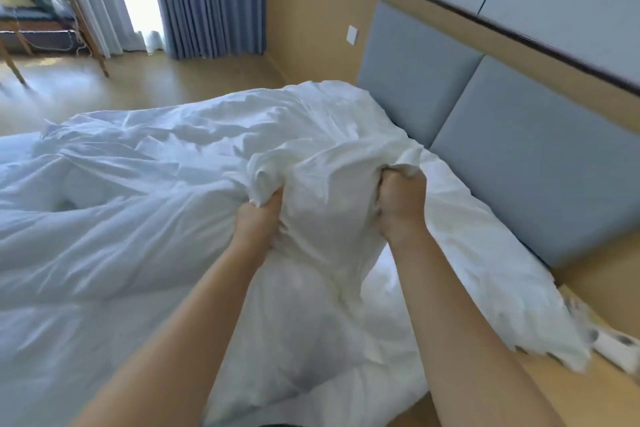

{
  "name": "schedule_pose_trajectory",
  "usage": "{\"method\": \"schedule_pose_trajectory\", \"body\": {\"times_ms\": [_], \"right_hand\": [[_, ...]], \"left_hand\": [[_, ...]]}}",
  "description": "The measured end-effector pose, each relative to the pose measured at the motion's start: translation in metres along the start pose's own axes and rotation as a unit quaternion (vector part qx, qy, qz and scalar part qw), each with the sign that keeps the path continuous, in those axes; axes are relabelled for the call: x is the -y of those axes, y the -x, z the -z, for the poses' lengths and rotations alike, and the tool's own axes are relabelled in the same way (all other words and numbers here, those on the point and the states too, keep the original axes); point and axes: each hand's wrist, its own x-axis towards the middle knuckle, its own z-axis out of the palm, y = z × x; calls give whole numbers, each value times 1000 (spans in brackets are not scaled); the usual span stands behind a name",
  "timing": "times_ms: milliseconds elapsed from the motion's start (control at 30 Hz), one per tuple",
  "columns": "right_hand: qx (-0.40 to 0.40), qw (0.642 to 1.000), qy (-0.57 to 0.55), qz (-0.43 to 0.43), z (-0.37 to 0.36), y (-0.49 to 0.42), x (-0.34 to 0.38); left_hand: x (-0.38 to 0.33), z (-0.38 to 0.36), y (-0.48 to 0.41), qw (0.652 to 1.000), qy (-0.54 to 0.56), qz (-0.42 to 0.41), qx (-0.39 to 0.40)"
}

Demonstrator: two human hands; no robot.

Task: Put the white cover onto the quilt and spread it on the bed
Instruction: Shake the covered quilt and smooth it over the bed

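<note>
Left hand [258, 218] and right hand [401, 204], fingers curled, grip bunched, wrinkled white cover [322, 156] over rumpled bed [86, 253].

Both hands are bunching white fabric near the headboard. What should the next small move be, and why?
Likely pull the white cover apart to flatten it: left hand and right hand each grip a bunched fold close together, and the fabric lies crumpled, not spread.

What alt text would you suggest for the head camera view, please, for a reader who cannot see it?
A person's left hand and right hand each grip a bunched fold of the crumpled white cover, beside a grey padded headboard. Blue curtains and a wooden chair stand beyond.
</note>
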Motion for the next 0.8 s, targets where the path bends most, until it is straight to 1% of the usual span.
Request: {"method": "schedule_pose_trajectory", "body": {"times_ms": [100, 200, 233, 267, 300, 333, 367, 400, 433, 467, 500, 533, 567, 633, 700, 733, 800], "right_hand": [[71, 995, 64, 9, -17, 5, -30], [156, 981, 112, 27, -36, 18, -47], [184, 975, 118, 34, -41, 23, -50], [211, 969, 119, 41, -46, 29, -53], [235, 963, 121, 45, -51, 35, -54], [259, 957, 121, 47, -54, 40, -56], [282, 952, 116, 40, -57, 45, -57], [306, 945, 109, 32, -58, 49, -59], [331, 938, 101, 24, -58, 51, -60], [356, 930, 91, 14, -56, 53, -62], [381, 921, 77, 1, -54, 55, -62], [405, 913, 55, -18, -51, 57, -61], [425, 904, 37, -31, -48, 57, -62], [468, 883, 19, -38, -42, 58, -64], [482, 875, 28, -42, -37, 60, -72], [465, 882, 52, -51, -35, 60, -79], [388, 910, 134, -48, -30, 65, -92]], "left_hand": [[33, 17, -2, 998, -49, 45, -6], [51, 43, 7, 997, -43, 59, -39], [56, 52, 9, 995, -66, 58, -54], [57, 61, 12, 988, -128, 44, -78], [58, 68, 15, 974, -202, 5, -101], [57, 75, 19, 956, -263, -58, -116], [53, 81, 23, 939, -299, -132, -113], [46, 85, 27, 927, -310, -196, -79], [41, 88, 28, 925, -296, -238, -18], [33, 87, 30, 925, -278, -252, 54], [28, 86, 31, 924, -270, -246, 110], [25, 84, 28, 921, -281, -232, 137], [23, 80, 23, 918, -297, -221, 142], [23, 71, 15, 920, -308, -211, 120], [25, 66, 11, 935, -277, -197, 99], [25, 64, 10, 943, -258, -191, 86], [26, 62, 6, 956, -217, -194, 44]]}}
